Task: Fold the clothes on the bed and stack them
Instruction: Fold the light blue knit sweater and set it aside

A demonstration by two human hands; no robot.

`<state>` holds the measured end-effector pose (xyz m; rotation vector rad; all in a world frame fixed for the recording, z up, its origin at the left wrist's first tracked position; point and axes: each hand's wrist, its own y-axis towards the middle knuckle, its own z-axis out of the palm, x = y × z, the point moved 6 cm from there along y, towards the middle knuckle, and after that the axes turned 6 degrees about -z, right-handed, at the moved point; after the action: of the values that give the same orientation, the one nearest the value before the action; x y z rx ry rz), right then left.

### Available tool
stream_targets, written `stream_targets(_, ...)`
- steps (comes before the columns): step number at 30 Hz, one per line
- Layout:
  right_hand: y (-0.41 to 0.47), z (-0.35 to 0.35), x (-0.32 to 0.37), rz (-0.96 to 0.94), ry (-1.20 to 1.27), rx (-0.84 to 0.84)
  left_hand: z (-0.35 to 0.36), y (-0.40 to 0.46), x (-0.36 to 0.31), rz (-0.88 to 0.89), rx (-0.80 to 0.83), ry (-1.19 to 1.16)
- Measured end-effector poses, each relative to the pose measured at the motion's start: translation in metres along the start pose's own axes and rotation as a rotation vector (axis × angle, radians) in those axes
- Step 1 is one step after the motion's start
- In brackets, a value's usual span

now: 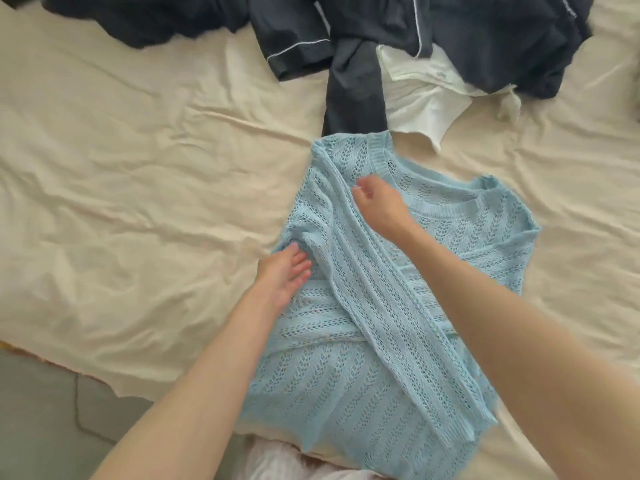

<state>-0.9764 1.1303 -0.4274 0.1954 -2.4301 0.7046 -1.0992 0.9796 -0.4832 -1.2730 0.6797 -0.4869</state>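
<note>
light blue open-knit sweater (381,306) lay flat on the cream wrinkled bed sheet (138,188), near edge of the bed, centre-right of view. its left side was folded inward, and a long knit strip (sleeve, by the look of it) ran diagonally from the far left corner down to the near right hem. neckline sat at the far right.

left hand (285,275) rested at the sweater's left edge, fingers straight and together, tips pressing on a bunched fold of the knit. nothing was clamped in it.

right hand (379,206) was over the far part of the sweater, just near of the collar, fingers curled down toward the folded strip. it looked like a pinch on the knit, but fingertips were hidden behind the hand, so i couldn't tell if it actually gripped.

far side of the bed: heap of dark navy garments with white piping (433,32), one dark leg or sleeve trailing toward the sweater's far corner and reaching it. a white crumpled garment (422,98) lay partly under the navy heap, just far-right of the sweater.

grey floor (41,410) showed at near left.
</note>
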Motion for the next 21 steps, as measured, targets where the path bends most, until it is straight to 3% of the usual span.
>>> stream_targets(5, 0.066, 0.01, 0.006, 0.047, -0.003, -0.068, 0.02, 0.017, -0.013, -0.296, 0.104, -0.325)
stream_targets(9, 0.087, 0.025, 0.009, 0.082, -0.024, 0.014, 0.017, 0.021, -0.011, -0.434, 0.05, -0.337)
stream_targets(13, 0.1, 0.032, 0.021, 0.135, 0.029, 0.026, -0.005, 0.023, -0.022, -0.343, 0.066, -0.345)
stream_targets(16, 0.109, 0.031, 0.031, 0.139, 0.168, -0.032, -0.024, 0.025, -0.034, -0.162, 0.047, -0.374)
stream_targets(21, 0.122, 0.037, 0.038, 0.121, 0.228, -0.08, -0.036, 0.03, -0.046, 0.01, -0.035, -0.223)
